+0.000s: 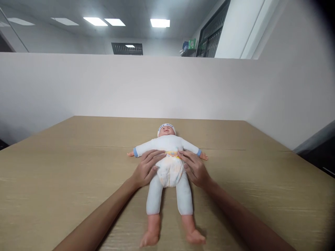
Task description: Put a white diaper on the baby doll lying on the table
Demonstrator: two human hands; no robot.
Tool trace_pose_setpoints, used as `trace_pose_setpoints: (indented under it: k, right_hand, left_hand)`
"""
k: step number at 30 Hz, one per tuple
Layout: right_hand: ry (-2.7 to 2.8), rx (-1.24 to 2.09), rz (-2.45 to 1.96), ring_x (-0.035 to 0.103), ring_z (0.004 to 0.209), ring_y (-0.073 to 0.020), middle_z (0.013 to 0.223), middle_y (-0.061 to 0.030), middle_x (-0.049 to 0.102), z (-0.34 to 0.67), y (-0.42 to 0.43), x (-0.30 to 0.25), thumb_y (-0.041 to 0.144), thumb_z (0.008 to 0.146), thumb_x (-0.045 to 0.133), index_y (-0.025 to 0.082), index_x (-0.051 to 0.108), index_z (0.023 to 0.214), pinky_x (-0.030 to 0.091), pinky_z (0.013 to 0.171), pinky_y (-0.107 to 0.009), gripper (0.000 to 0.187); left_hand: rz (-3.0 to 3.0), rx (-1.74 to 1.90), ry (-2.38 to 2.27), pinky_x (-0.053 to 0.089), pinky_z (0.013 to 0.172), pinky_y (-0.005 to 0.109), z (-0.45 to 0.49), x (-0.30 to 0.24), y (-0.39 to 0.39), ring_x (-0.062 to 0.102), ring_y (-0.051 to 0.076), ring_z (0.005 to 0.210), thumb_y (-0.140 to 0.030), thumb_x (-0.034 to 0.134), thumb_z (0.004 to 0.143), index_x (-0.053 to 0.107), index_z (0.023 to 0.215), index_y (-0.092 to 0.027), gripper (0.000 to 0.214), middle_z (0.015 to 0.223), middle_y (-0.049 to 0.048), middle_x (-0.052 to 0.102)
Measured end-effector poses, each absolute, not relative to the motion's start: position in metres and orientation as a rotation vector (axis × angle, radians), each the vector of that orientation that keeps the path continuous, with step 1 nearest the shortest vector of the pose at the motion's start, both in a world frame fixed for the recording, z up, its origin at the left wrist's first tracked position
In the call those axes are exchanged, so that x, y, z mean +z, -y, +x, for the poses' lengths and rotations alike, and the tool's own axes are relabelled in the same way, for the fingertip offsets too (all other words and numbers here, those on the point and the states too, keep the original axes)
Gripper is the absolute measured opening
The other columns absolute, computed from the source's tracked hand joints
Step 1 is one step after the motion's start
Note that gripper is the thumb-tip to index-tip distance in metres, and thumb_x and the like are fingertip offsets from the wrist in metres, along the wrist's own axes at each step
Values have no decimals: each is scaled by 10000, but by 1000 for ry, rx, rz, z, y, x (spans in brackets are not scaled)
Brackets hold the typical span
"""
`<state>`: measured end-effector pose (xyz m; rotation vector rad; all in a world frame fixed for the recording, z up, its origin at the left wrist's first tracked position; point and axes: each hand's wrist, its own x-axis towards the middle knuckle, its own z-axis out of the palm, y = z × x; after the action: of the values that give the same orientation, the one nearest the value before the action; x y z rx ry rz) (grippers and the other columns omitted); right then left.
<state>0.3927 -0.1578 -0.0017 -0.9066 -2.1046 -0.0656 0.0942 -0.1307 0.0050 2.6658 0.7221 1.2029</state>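
Note:
A baby doll (pixel 169 142) lies on its back, head away from me, arms spread and feet toward me. It has a white outfit with blue cuffs and a white headband with lettering. Around its hips sits a white diaper (pixel 170 172) with a yellow-orange patterned waistband. My left hand (pixel 146 167) rests on the diaper's left side, fingers stretched toward the waistband. On the opposite side lies my right hand (pixel 195 167), its fingertips touching the waistband's right end. Both hands have extended fingers, and the side tabs beneath them are hidden.
The doll lies on a wide tan tabletop (pixel 78 167). A pale partition wall (pixel 157 87) rises behind the table's far edge. Dark objects (pixel 319 150) stand beyond the right edge. Past the partition, a shelf holds a green package (pixel 192 44).

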Motion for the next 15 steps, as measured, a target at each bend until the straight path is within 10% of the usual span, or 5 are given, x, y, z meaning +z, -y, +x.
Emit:
trace_pose_setpoints:
  k: [15]
  right_hand:
    - [2113, -166, -996, 544, 1352, -289, 1474, -57, 616, 398, 156, -2, 316, 1052, 387, 317, 510, 1548, 424, 1138, -510, 511]
  left_hand:
    - [2699, 1238, -839, 347, 1196, 532, 92, 5, 129, 442, 312, 1451, -460, 230, 1112, 424, 1595, -248, 563, 1566, 103, 538]
